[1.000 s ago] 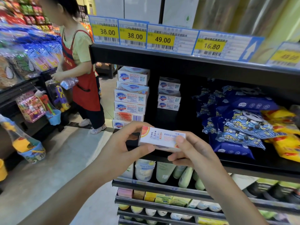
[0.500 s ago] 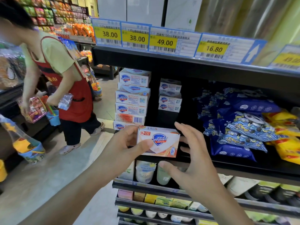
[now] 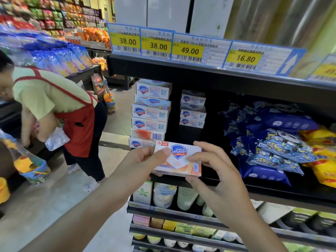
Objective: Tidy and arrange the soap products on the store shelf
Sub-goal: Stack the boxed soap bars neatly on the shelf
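Note:
A white Safeguard soap box [image 3: 179, 160] with an orange corner is held face-up in front of the black shelf [image 3: 272, 192]. My left hand [image 3: 143, 161] pinches its left end, thumb on top. My right hand [image 3: 216, 171] grips its right end, fingers over the top and thumb under the front edge. Behind it a tall stack of soap boxes [image 3: 151, 113] stands at the shelf's left end. A shorter stack of soap boxes [image 3: 192, 110] stands further back to its right.
Blue snack bags [image 3: 269, 142] and yellow bags [image 3: 325, 160] fill the shelf's right side. Bottles and tubes [image 3: 163, 195] line the shelf below. A person in a red apron [image 3: 72, 113] bends over in the aisle at left. Price tags [image 3: 187, 49] run along the upper shelf edge.
The soap box was turned from its side to its front face. My right hand let go of it, then took its right end again. The person in the apron bent down and moved left.

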{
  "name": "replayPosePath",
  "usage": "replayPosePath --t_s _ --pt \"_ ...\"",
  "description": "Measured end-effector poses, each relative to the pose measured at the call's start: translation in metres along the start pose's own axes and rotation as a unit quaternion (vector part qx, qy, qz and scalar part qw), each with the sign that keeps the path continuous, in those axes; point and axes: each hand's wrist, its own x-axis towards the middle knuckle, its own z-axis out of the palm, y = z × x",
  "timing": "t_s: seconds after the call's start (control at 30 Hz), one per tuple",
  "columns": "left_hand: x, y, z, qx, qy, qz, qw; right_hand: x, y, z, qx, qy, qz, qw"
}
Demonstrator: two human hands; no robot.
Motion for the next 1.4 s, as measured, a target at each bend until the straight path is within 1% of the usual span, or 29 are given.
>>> replayPosePath --t_s 0.1,0.2,0.23,0.27,0.33,0.4,0.5,0.57,0.67,0.73,0.9,1.07,1.23,1.3,1.37,1.4 --pt "0.006 0.000 -0.004 -0.002 0.007 -0.014 1.000 0.003 0.002 0.000 0.042 0.007 0.005 0.999" --pt "0.015 0.004 -0.009 -0.037 0.010 -0.054 0.998 0.010 0.006 -0.004 0.132 0.029 0.028 0.990" --pt "0.016 0.001 -0.010 -0.031 0.020 -0.044 0.998 0.015 0.005 -0.006 0.163 0.040 0.036 0.985" --pt "0.017 -0.004 -0.013 -0.004 0.037 -0.012 0.999 0.021 0.005 -0.009 0.185 0.051 0.040 0.981" --pt "0.015 -0.017 -0.017 0.086 0.069 0.092 0.990 0.038 0.002 -0.016 0.199 0.067 0.037 0.977" --pt "0.012 -0.026 -0.021 0.207 0.083 0.178 0.958 0.061 0.000 -0.022 0.185 0.077 0.036 0.979" --pt "0.018 -0.029 -0.022 0.376 0.096 0.241 0.890 0.099 -0.004 -0.021 0.141 0.084 0.042 0.986" --pt "0.023 -0.033 -0.022 0.435 0.094 0.245 0.861 0.122 -0.005 -0.014 0.116 0.079 0.038 0.989" --pt "0.032 -0.045 -0.021 0.480 0.086 0.225 0.844 0.151 -0.001 0.004 0.089 0.082 0.055 0.991" --pt "0.037 -0.052 -0.019 0.494 0.087 0.213 0.838 0.165 0.001 0.016 0.057 0.090 0.076 0.991" --pt "0.043 -0.058 -0.019 0.494 0.093 0.208 0.839 0.174 0.002 0.036 0.029 0.061 0.065 0.996" --pt "0.046 -0.063 -0.018 0.497 0.102 0.213 0.835 0.180 0.003 0.045 0.028 0.080 0.072 0.994" --pt "0.052 -0.059 -0.011 0.507 0.115 0.205 0.829 0.181 0.007 0.049 -0.022 0.091 0.079 0.992" --pt "0.054 -0.059 -0.009 0.509 0.122 0.203 0.828 0.179 0.011 0.048 0.015 0.111 0.091 0.989" --pt "0.054 -0.061 -0.009 0.505 0.130 0.203 0.829 0.176 0.018 0.042 0.064 0.167 0.086 0.980" --pt "0.054 -0.062 -0.009 0.504 0.133 0.205 0.829 0.175 0.025 0.037 0.058 0.194 0.087 0.975"
